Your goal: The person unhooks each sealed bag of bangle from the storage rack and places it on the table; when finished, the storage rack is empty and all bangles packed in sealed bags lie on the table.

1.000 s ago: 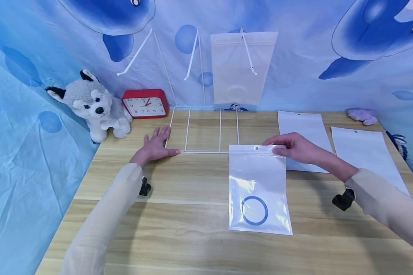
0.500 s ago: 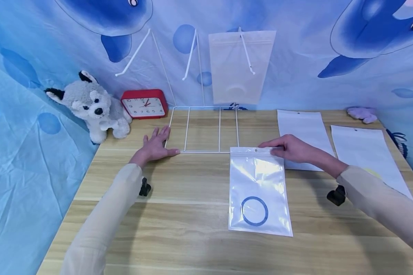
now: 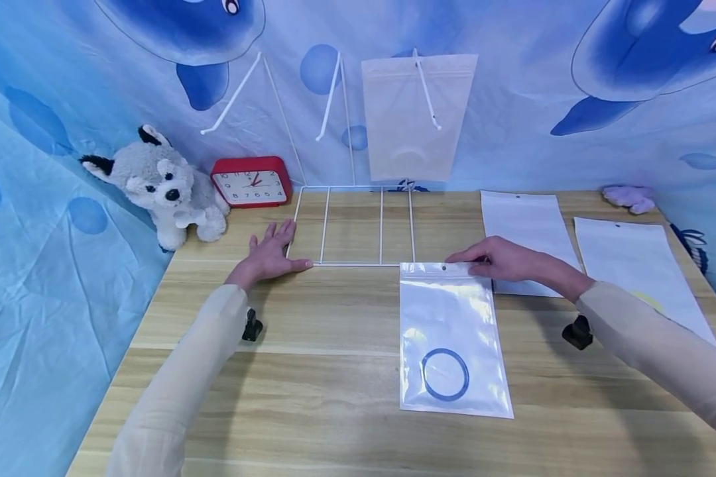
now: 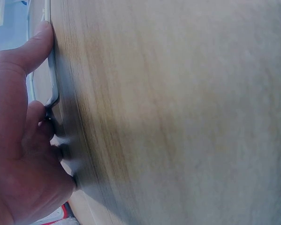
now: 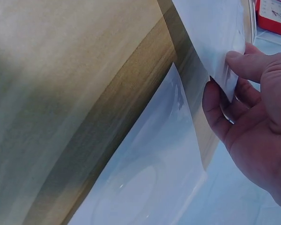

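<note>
One white bag (image 3: 453,318) with a blue ring (image 3: 426,383) has shifted slightly toward the near side of the tabletop (image 3: 310,384), off the wire rack's (image 3: 382,225) front corner; apparently it is still being positioned. The right hand (image 3: 507,258) pinches its top corner; the left hand (image 3: 268,256) stays spread on the rack. The right wrist view shows fingers (image 5: 213,110) behind the bag, which the head view hides.

The right hand (image 3: 501,258) is pinching the top of a white pouch (image 3: 441,315) showing a blue ring (image 3: 425,381), while the left hand (image 3: 267,255) is resting at a wire rack's (image 3: 382,225) near left corner. Another pouch (image 3: 400,132) is hanging on the right hook (image 3: 426,93), two more pouches (image 3: 531,222) are lying on the table (image 3: 310,404), and a plush dog (image 3: 170,189) is sitting beside a red clock (image 3: 252,182).
</note>
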A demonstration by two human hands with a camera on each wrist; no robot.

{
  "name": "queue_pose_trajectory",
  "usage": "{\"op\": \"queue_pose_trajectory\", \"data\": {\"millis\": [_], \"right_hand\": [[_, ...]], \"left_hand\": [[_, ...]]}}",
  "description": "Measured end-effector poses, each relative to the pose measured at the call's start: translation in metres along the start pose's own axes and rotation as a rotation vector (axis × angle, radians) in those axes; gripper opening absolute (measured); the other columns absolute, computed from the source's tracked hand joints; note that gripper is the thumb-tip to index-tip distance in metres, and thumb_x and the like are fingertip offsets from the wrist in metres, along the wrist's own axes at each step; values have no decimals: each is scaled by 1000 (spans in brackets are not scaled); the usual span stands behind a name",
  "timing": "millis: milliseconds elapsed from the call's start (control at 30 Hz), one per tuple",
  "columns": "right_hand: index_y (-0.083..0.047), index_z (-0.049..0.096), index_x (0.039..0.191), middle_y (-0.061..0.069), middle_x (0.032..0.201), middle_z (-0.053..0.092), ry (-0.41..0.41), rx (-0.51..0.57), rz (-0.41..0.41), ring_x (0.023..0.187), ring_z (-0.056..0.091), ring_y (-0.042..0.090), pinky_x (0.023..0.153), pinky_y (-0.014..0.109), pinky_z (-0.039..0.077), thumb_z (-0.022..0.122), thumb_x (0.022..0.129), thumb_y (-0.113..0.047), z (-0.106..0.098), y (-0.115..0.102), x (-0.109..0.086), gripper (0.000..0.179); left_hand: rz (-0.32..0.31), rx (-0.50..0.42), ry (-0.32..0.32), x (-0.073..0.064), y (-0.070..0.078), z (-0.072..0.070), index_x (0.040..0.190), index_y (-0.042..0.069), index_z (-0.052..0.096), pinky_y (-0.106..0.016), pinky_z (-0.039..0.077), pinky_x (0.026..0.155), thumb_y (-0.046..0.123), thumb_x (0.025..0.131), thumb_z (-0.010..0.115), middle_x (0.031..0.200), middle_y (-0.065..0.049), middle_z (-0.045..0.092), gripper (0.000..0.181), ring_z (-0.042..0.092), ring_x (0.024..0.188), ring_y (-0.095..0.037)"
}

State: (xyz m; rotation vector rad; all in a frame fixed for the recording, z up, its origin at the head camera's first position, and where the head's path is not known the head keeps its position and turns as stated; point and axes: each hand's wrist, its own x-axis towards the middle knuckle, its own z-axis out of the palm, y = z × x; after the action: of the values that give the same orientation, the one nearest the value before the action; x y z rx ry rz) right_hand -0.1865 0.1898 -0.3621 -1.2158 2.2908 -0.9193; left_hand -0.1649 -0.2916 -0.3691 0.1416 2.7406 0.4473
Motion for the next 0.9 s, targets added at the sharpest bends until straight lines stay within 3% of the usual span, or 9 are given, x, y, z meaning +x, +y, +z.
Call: {"op": "queue_pose_trajectory", "data": {"millis": [67, 167, 267, 500, 900], "right_hand": [[0, 66, 130, 17, 128, 65, -16, -30, 8, 103, 64, 22, 72, 30, 47, 64, 91, 11, 2, 1, 0, 40], [-1, 67, 129, 14, 117, 70, -42, -72, 22, 86, 62, 17, 68, 29, 47, 64, 91, 11, 4, 2, 1, 40], [-1, 68, 128, 9, 108, 71, -64, -101, 17, 72, 49, 12, 63, 28, 44, 64, 90, 11, 6, 2, 3, 40], [-2, 69, 127, 6, 93, 65, -63, -168, 6, 69, 46, 13, 61, 28, 43, 66, 89, 10, 7, 1, 9, 40], [-7, 70, 127, 7, 97, 61, -72, -297, 15, 72, 50, 14, 62, 30, 47, 67, 87, 11, 6, -4, 14, 44]], "left_hand": [[-1, 1, -7, 0, -1, 3, 160, 7, 2, -66, -12, 111, 56, 91, 64, 167, -13, -2, 105, -12, 149, -40], [-3, 0, -15, 0, -1, 6, 161, 7, 2, -66, -12, 111, 57, 91, 64, 167, -13, -2, 105, -12, 149, -40], [-3, -6, -22, 0, -1, 7, 161, 7, 2, -66, -12, 111, 57, 91, 63, 167, -13, -2, 105, -12, 149, -39], [13, -23, -23, 1, 1, 4, 160, 7, 2, -67, -12, 111, 58, 91, 63, 167, -13, -3, 105, -12, 149, -40], [18, -22, -12, 4, 0, -2, 160, 7, 1, -66, -13, 111, 57, 92, 63, 167, -12, -3, 105, -13, 149, -39]]}}
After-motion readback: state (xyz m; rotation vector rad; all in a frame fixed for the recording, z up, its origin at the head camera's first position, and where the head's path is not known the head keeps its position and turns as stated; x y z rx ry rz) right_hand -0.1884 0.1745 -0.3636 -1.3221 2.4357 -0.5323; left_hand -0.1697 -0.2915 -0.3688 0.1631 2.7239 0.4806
